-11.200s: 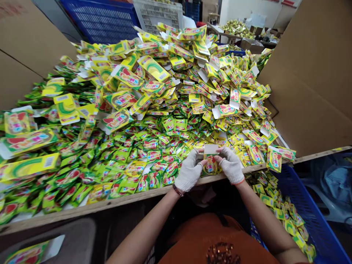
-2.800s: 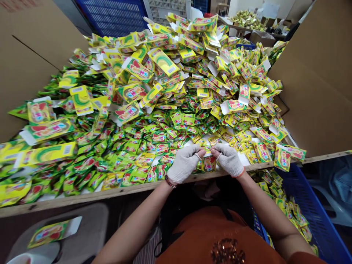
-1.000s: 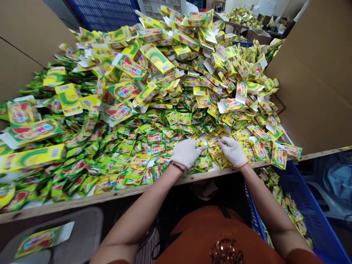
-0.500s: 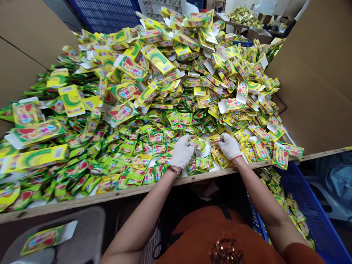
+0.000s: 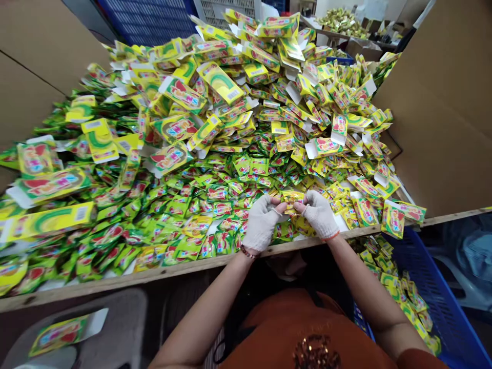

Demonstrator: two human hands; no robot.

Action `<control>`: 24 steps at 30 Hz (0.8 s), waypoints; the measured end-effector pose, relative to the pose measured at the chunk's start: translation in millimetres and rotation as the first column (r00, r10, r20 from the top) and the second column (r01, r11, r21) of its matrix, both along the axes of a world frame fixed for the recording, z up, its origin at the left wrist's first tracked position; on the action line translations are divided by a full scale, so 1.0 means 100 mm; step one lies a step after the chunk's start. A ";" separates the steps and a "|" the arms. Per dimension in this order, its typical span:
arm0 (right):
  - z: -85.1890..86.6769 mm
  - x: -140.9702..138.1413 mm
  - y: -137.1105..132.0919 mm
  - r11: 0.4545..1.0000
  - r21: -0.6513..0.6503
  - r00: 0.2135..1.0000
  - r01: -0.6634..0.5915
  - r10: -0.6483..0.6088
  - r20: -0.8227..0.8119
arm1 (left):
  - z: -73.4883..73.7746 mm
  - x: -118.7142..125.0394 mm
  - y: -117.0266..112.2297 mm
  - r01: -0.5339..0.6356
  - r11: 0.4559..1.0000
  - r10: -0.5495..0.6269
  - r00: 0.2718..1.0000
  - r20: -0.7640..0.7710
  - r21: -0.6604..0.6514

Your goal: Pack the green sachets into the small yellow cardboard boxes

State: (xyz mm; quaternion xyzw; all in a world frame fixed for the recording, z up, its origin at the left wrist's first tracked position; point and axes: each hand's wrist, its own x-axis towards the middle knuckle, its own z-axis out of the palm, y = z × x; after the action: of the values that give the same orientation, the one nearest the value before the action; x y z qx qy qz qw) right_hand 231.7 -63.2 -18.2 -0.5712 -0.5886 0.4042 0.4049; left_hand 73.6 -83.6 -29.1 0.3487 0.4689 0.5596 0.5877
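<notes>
My left hand (image 5: pixel 261 221) and my right hand (image 5: pixel 320 214), both in white fingerless-tip gloves, meet above the table's front edge. Between them is a small yellow candy packet (image 5: pixel 292 197), pinched at its left side by my left thumb and fingers and at its right side by my right. Whether a second packet lies behind it I cannot tell. Green packets (image 5: pixel 283 230) lie just under my hands, and more yellow packets (image 5: pixel 338 190) lie to the right of my right hand. Several green packets (image 5: pixel 218 192) spread to the left.
A high heap of yellow-green cartons (image 5: pixel 221 82) with white flaps rises behind the packets. Cardboard walls (image 5: pixel 442 113) flank the table, and a wooden strip (image 5: pixel 154 277) edges its front. A blue crate (image 5: pixel 442 297) with packets stands below right; a carton (image 5: pixel 63 333) lies on a chair at lower left.
Both hands have lifted slightly off the packets and come together. A yellow packet is now held between them; the green packet near my left fingers no longer shows there.
</notes>
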 end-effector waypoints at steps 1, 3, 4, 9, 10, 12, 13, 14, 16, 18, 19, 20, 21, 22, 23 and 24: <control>0.00 0.01 0.00 1.000 0.004 1.000 -0.013 0.013 0.001 | -0.01 -0.01 0.00 -0.003 1.000 0.003 1.000 -0.013 0.010; -0.01 0.01 -0.01 0.999 0.002 0.998 -0.034 0.034 -0.043 | -0.03 -0.01 0.00 -0.024 0.999 0.026 0.998 -0.060 0.038; -0.01 0.01 -0.01 0.999 -0.007 0.995 -0.044 0.043 -0.095 | -0.04 -0.02 0.00 -0.038 0.998 0.042 0.996 -0.083 0.052; 0.04 0.01 0.05 0.980 -0.064 0.928 -0.186 0.154 -0.340 | -0.01 -0.04 0.00 -0.040 0.996 0.049 0.993 -0.109 0.083; 0.07 0.02 0.06 0.976 -0.053 0.931 -0.211 0.184 -0.315 | 0.01 -0.06 0.01 -0.009 0.997 0.015 0.997 -0.082 0.071; 0.15 0.05 0.08 0.965 -0.006 0.946 -0.260 0.254 -0.201 | 0.07 -0.12 0.05 0.114 0.993 -0.113 0.993 -0.029 0.017; 0.18 0.06 0.08 0.956 0.022 0.947 -0.293 0.294 -0.128 | 0.10 -0.16 0.07 0.196 0.980 -0.197 0.980 -0.017 -0.020; 0.21 0.08 0.08 0.944 0.046 0.943 -0.326 0.328 -0.051 | 0.13 -0.20 0.08 0.277 0.959 -0.278 0.960 -0.017 -0.057; 0.24 0.10 0.08 0.938 0.090 0.941 -0.335 0.328 0.087 | 0.17 -0.26 0.10 0.370 0.923 -0.376 0.926 -0.037 -0.110; 0.22 0.12 0.07 0.963 0.123 0.966 -0.240 0.224 0.130 | 0.17 -0.27 0.10 0.334 0.936 -0.339 0.940 -0.032 -0.108; 0.20 0.12 0.07 0.976 0.123 0.981 -0.178 0.167 0.101 | 0.15 -0.25 0.09 0.280 0.955 -0.283 0.959 -0.017 -0.092; 0.18 0.12 0.06 0.986 0.105 0.991 -0.129 0.124 0.047 | 0.12 -0.23 0.08 0.220 0.973 -0.220 0.975 0.000 -0.075; 0.16 0.12 0.05 0.992 0.071 0.995 -0.100 0.102 -0.018 | 0.08 -0.20 0.06 0.167 0.984 -0.166 0.986 0.014 -0.059; 0.13 0.11 0.04 0.995 0.030 0.992 -0.096 0.098 -0.081 | 0.04 -0.17 0.05 0.132 0.990 -0.131 0.991 0.023 -0.044; 0.11 0.10 0.03 0.995 -0.008 0.987 -0.103 0.101 -0.127 | 0.01 -0.13 0.03 0.116 0.993 -0.115 0.993 0.027 -0.030; 0.09 0.08 0.01 0.994 -0.036 0.984 -0.106 0.099 -0.150 | -0.03 -0.10 0.02 0.111 0.994 -0.111 0.993 0.027 -0.015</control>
State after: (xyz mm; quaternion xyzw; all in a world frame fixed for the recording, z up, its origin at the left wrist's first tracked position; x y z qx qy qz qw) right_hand 239.9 -61.7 -9.1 -0.5173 -0.5766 0.4785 0.4135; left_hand 63.6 -81.5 -31.6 0.3620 0.4456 0.5266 0.6270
